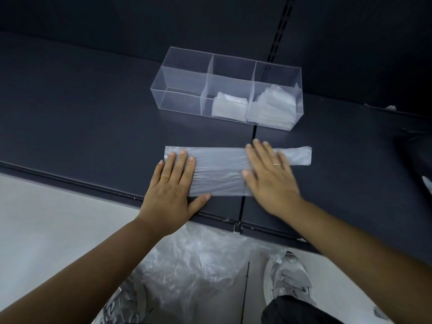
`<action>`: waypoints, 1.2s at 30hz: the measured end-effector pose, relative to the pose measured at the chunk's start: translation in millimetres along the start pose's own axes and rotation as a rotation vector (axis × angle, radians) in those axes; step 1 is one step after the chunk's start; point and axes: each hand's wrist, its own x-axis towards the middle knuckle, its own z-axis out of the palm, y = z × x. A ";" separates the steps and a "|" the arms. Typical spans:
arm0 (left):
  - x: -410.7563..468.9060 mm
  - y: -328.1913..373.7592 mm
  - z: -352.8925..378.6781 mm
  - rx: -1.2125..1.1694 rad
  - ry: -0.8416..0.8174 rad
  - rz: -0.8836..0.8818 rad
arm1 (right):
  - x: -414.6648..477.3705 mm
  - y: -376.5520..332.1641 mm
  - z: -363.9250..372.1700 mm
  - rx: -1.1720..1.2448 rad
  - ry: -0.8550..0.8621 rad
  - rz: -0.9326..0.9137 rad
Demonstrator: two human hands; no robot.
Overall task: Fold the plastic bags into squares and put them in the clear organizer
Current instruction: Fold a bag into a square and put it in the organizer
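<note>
A clear plastic bag (219, 171), folded into a long flat strip, lies on the dark shelf (81, 136) near its front edge. My left hand (174, 183) presses flat on the strip's left end, fingers straight. My right hand (268, 176) lies flat on the right part, slightly blurred; the bag's narrow end sticks out past it. Behind stands the clear organizer (180, 78) with three compartments: the left one holds nothing, the middle one holds a folded bag (229, 106), the right one a stack of folded bags (273, 108).
A crumpled heap of clear plastic bags (194, 260) lies on the floor below the shelf edge, between my grey shoes (285, 277). A slotted upright rail (280, 26) runs up the dark back wall. A seam (247, 183) splits the shelf beneath the strip.
</note>
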 end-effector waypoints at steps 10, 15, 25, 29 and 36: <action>-4.3 7.2 -7.0 -0.111 0.030 0.166 | -44.8 34.5 -34.4 0.477 0.184 -0.115; 1.2 21.6 -0.9 -0.140 -0.012 0.293 | -53.4 19.2 -25.8 0.503 0.124 -0.089; 6.3 28.7 -4.7 -0.257 0.171 0.276 | -34.6 26.6 -57.0 0.769 -0.150 -0.002; 12.8 35.3 -12.0 -0.277 0.306 0.280 | -36.7 24.4 -68.2 0.589 -0.031 -0.026; 9.6 37.7 -25.9 -0.366 0.199 0.224 | -32.8 -16.3 -43.2 0.198 0.054 -0.289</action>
